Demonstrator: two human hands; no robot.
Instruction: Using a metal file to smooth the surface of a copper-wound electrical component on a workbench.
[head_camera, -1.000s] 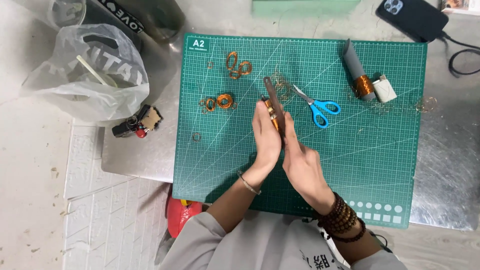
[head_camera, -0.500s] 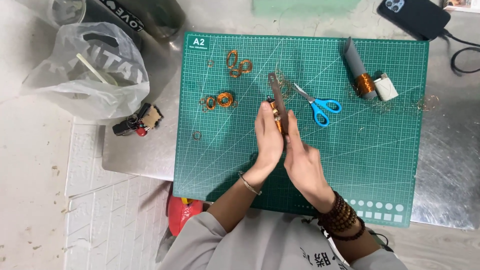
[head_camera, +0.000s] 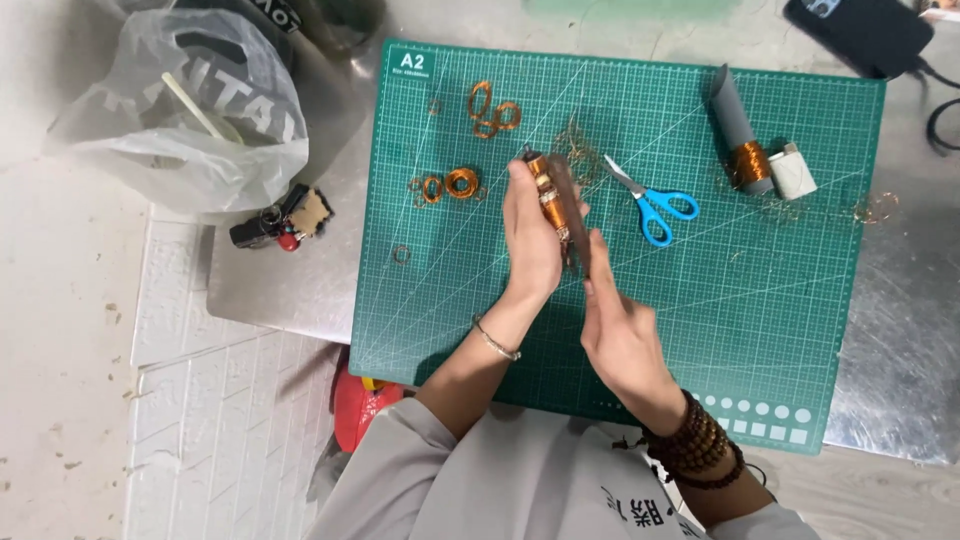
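Head view, looking down on a green cutting mat (head_camera: 700, 330) laid on a metal table (head_camera: 900, 340). At mat centre the left hand (head_camera: 533, 235) has its grip closed around a small cylindrical core wound with copper wire (head_camera: 548, 195), held upright-to-tilted with its top toward 12 o'clock. The right hand (head_camera: 620, 335), at 5 o'clock from the left, has its grip closed on the lower end of a thin dark blade-like tool (head_camera: 572, 215), whose tip lies against the wound core; what kind of tool it is cannot be told.

Surroundings: blue-handled scissors (head_camera: 650, 200) just beside the hands at 3 o'clock; loose copper coils (head_camera: 450, 185) at 9 o'clock and further copper loops (head_camera: 490, 108) at 11 o'clock; a grey tube carrying a copper winding (head_camera: 740, 140) with a white spool (head_camera: 795, 172) at 2 o'clock. Off the mat, at 10 o'clock, a clear plastic bag (head_camera: 180, 120) and a small set of keys (head_camera: 280, 218); at 1 o'clock, a dark phone (head_camera: 860, 30).

Judged technique: the tool is best worked along the winding with light strokes directed away from the holding fingers, the left thumb kept clear of the edge, and the core turned a little at a time so that the wire lifts without nicking or tangling.
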